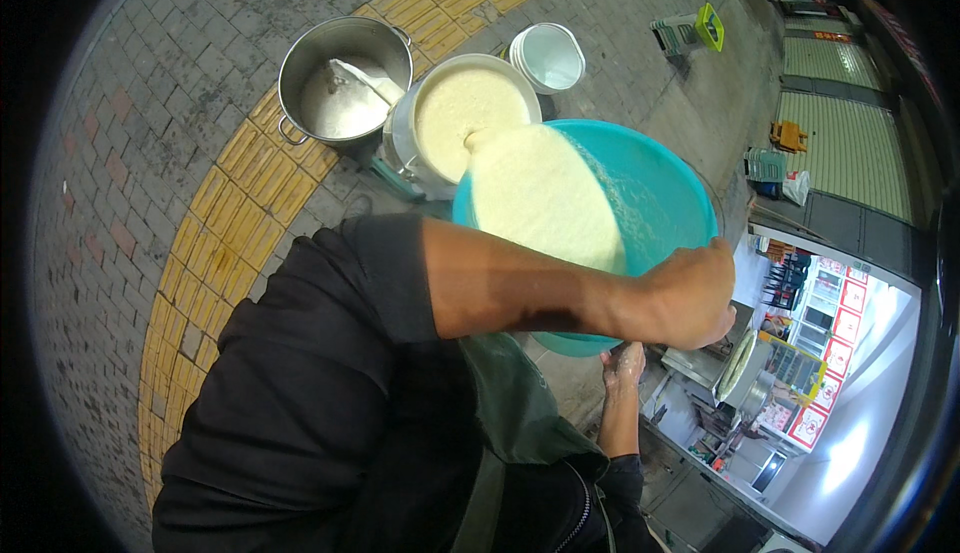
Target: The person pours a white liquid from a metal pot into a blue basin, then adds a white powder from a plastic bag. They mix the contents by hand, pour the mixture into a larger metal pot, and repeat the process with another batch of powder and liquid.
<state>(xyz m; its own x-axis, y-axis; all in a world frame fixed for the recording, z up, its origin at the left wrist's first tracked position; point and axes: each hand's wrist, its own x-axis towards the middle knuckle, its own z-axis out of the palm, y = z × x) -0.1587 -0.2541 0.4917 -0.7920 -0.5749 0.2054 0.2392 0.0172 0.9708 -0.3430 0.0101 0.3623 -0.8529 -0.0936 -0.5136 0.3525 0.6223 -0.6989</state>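
Observation:
A large turquoise plastic basin (649, 159) is tilted over a round container (429, 159). Pale, creamy liquid (547, 193) fills its low side and runs over the lip in a thin stream. The same pale liquid (469, 99) stands high in the round container. My left arm crosses in front of the basin, and my left hand (694, 294) grips the raised right rim. Below it, my right hand (624, 365) holds the basin's near lower side, its fingers partly hidden. Whitish residue marks that hand and wrist.
A two-handled steel stockpot (296, 107) stands on the paving, a white implement (367, 80) leaning inside. Stacked white buckets (547, 58) stand behind the container. Yellow tactile paving (251, 170) curves past. Stools with a green basket (709, 28) stand farther off. A lit shop opens at right.

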